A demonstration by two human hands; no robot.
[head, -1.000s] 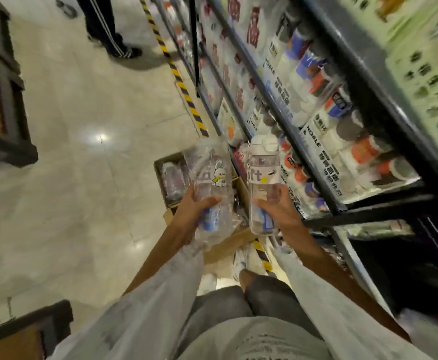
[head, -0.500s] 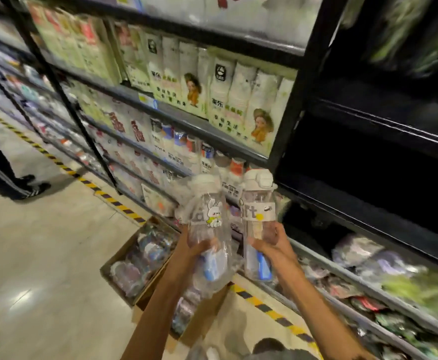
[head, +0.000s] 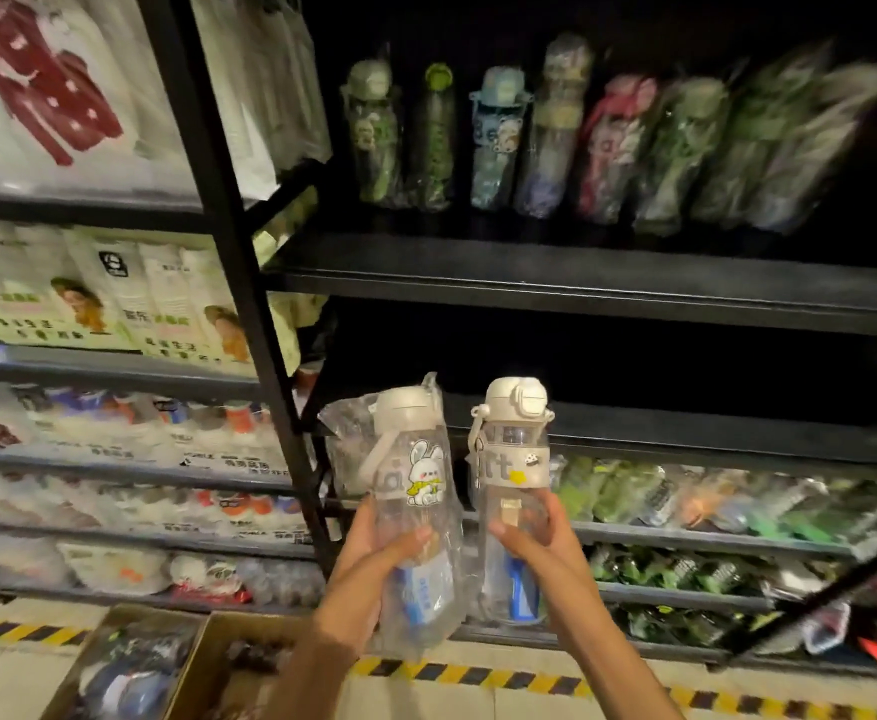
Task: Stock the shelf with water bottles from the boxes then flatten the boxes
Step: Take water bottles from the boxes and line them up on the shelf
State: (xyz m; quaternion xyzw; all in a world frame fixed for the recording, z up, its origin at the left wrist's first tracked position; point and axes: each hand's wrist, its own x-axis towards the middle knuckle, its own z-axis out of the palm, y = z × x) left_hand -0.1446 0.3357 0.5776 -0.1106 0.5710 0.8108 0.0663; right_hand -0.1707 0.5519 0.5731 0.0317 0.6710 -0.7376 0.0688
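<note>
Raised from the cardboard boxes (head: pixel 129 662), each hand, left (head: pixel 374 556) and right (head: pixel 535 537), now grips a clear cream-lidded bottle (head: pixel 415 491) before the empty black shelf (head: pixel 685 433), ready for stocking.

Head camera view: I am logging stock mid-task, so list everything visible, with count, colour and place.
Held bottles: two, clear with cream lids; the rabbit bottle, in a plastic bag, is in the left hand, the star bottle in the right.
Top-shelf bottles: a row of bagged ones, green, blue and pink; blur hides the exact count.
Middle shelf: one, black, looks bare where visible.
Lower shelves' bagged goods: many, mostly green, too blurred to count.
Left bay packs: many, white and pale green.
Cardboard boxes: two, brown, on the floor at lower left, with wrapped items inside.
Floor tape: yellow-black stripe along the shelf base.
Left hand: gripping the rabbit bottle.
Right hand: gripping the star bottle.
</note>
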